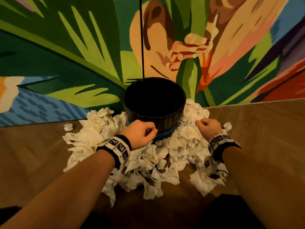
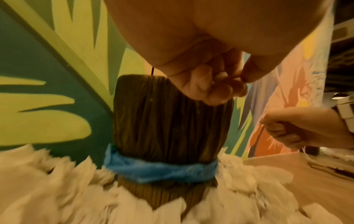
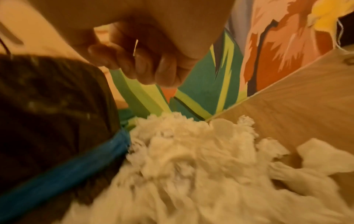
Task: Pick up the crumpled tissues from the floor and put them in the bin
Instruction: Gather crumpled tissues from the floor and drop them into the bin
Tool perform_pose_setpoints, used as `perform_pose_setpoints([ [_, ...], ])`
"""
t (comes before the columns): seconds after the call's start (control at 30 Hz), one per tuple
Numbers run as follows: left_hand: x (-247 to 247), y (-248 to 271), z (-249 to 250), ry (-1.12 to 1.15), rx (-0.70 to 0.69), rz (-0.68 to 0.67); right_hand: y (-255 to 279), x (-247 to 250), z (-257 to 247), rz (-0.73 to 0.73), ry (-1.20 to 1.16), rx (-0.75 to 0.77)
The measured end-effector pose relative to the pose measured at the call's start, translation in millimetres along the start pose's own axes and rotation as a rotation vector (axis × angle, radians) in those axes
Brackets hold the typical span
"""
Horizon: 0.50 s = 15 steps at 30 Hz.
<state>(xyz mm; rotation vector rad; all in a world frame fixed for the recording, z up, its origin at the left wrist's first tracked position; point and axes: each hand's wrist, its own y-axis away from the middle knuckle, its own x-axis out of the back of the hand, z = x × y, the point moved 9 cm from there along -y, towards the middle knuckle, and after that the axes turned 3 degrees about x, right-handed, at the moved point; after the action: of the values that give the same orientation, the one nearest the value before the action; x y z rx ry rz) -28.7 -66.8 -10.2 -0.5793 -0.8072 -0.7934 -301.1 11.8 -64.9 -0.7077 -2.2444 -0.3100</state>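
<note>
Here, both grips clenched, empty: left hand [image 1: 142, 132] at near side of bin [image 1: 155, 104], right hand [image 1: 208, 128] just right of it. Crumpled tissues [image 1: 148, 164] heaped on floor [image 1: 33, 146] around bin.

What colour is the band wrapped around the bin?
Blue: the band circles the dark bin low down, clearest in the left wrist view.

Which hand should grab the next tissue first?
Probably the right hand. It hovers over the heap of crumpled tissues beside the bin, fingers curled and holding nothing. The left hand, also curled and holding nothing, sits in front of the bin's wall, so tissues lie a little farther off.
</note>
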Motion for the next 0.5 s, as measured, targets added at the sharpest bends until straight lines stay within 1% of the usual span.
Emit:
perform_pose_setpoints([
  [0.07, -21, 12, -11, -0.004, 0.057, -0.039, 14, -30, 15, -0.163, 0.128, -0.031],
  [0.1, -36, 18, -18, -0.023, 0.090, -0.086, 22, -47, 18, -0.252, 0.207, -0.022],
  [0.17, -66, 28, -35, -0.080, 0.178, -0.173, 40, -84, 16, -0.430, 0.416, 0.069],
  [0.2, -79, 34, -47, -0.106, 0.238, -0.188, 49, -104, 14, -0.513, 0.515, 0.134],
  [0.27, -96, 46, -70, -0.179, 0.339, -0.169, 65, -138, 8, -0.643, 0.633, 0.234],
  [0.33, -109, 58, -89, -0.329, 0.382, -0.171, 74, -162, 7, -0.704, 0.663, 0.234],
  [0.4, -122, 69, -102, -0.453, 0.377, -0.243, 80, -180, 8, -0.728, 0.636, 0.190],
  [0.47, -131, 75, -108, -0.491, 0.359, -0.307, 87, -197, 11, -0.765, 0.617, 0.171],
  [0.5, -134, 76, -109, -0.495, 0.350, -0.318, 90, -203, 11, -0.780, 0.620, 0.176],
])
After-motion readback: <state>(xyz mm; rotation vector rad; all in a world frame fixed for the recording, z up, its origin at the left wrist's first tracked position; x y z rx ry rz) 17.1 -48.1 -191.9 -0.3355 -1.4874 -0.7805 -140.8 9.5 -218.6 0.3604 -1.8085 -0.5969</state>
